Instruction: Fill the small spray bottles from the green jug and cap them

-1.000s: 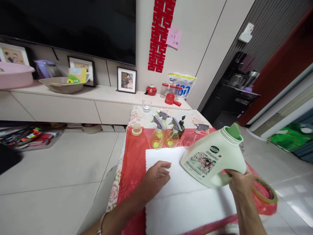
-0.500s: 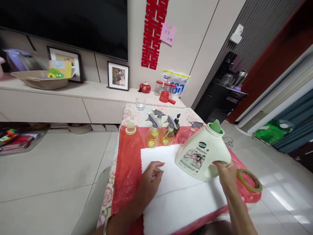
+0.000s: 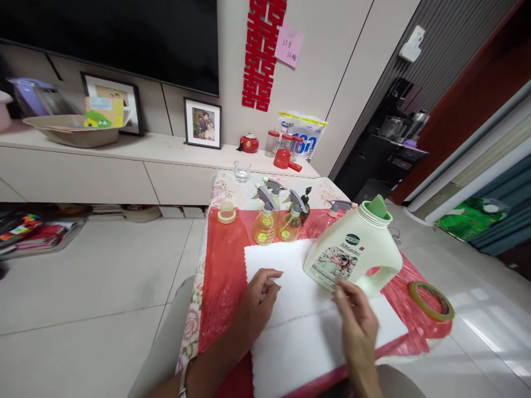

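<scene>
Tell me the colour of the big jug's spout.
Green spout, clearest in the head view.

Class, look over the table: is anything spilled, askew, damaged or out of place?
The detergent jug stands uncapped on the white cloth, green spout exposed; a pale cap sits apart on the red cover. No spill shows.

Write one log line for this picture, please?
left hand: resting on white cloth | right hand: open, beside standing detergent jug
</scene>
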The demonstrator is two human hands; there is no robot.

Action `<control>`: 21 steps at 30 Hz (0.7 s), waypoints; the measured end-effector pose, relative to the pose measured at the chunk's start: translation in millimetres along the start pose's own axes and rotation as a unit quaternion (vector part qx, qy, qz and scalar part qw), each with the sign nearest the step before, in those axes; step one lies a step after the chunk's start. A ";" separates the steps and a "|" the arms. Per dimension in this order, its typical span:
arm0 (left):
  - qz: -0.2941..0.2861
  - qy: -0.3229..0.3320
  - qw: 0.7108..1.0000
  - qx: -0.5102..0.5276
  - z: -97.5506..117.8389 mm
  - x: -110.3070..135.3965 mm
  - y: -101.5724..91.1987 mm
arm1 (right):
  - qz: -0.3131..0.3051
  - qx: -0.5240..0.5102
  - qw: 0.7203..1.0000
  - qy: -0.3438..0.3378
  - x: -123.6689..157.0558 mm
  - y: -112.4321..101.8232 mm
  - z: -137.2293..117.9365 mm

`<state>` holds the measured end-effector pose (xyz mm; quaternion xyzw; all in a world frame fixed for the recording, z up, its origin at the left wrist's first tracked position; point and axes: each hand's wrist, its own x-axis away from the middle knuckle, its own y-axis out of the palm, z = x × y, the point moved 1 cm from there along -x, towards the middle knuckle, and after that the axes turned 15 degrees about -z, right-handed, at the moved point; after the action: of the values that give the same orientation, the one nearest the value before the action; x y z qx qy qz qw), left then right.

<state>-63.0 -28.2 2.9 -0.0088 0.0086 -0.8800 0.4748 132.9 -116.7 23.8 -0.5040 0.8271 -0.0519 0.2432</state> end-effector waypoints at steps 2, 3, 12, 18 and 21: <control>0.000 0.003 1.000 0.004 -1.5 0.5 -1.1 | -0.187 0.006 0.982 -0.029 -3.8 29.0 -16.1; -0.001 0.008 1.000 0.012 -2.6 0.7 -1.9 | -0.243 0.005 0.969 -0.035 -7.1 40.7 -25.5; 0.032 -0.005 0.992 0.124 -1.7 -1.0 -11.2 | -0.450 -0.069 0.886 -0.089 -18.3 70.0 -77.1; 0.052 -0.045 0.994 0.083 8.9 -0.7 -10.0 | -0.471 -0.069 0.879 -0.028 -12.4 69.4 -54.2; 0.040 -0.037 0.997 0.057 0.8 -1.5 -10.3 | -0.442 -0.037 0.895 -0.054 -10.8 59.5 -57.9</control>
<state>-70.8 -21.3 3.9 -0.0138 -0.0590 -0.8584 0.5095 62.5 -87.7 58.7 -0.8285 0.5058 -0.0954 0.2207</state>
